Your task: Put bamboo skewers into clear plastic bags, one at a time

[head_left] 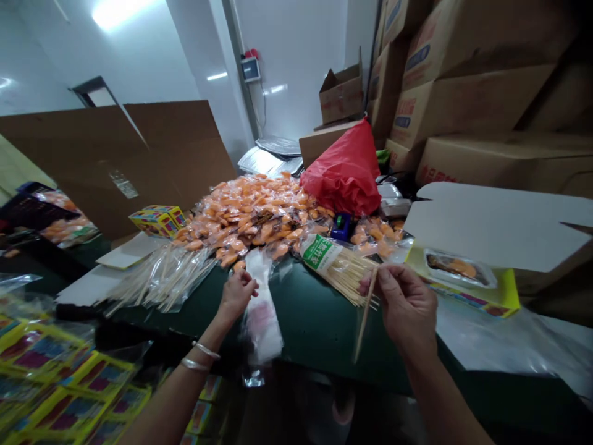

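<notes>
My right hand pinches a thin bamboo skewer that points down, with a clear plastic sleeve seemingly around it. Just behind it lies an opened pack of bamboo skewers with a green and white label. My left hand has its fingers curled together beside a stack of clear plastic sleeves; whether it grips one is hidden. Left of that hand are several sleeved skewers in a loose heap. Beyond both hands rises a large pile of orange pieces in clear wrappers.
A red plastic bag stands behind the pile, near a small blue device. On the right, an open yellow box holds a sealed tray. Cartons are stacked behind. Packed yellow boxes fill the lower left.
</notes>
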Motion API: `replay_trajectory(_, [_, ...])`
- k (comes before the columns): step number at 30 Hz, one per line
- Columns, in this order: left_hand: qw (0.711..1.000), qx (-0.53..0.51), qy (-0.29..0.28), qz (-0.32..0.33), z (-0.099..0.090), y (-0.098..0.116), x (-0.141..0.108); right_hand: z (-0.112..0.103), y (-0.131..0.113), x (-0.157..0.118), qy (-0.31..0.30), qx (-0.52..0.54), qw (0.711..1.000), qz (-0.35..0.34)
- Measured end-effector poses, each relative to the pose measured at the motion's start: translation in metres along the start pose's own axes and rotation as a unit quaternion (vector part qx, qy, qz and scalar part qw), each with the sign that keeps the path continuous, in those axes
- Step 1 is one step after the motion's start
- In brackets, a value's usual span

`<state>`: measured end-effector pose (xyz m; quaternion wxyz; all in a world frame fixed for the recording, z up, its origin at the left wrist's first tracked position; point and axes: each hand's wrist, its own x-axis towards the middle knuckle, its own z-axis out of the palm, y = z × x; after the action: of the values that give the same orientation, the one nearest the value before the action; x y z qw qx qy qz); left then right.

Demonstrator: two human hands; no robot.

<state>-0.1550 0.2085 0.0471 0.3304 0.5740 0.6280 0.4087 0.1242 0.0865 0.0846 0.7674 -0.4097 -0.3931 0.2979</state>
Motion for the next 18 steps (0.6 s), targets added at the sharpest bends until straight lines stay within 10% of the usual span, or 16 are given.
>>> replay_trajectory(9, [0.994, 0.104, 0.027, -0.016, -0.023, -0.034, -0.029, 0.038, 0.027, -0.031, -0.127, 0.003, 0.981, 0.143])
replay_trajectory(18, [0.981, -0.137, -0.026, 0.133, 0.001, 0.007, -0.045, 0.061, 0.036, -0.038, -0.179, -0.041, 0.971, 0.153])
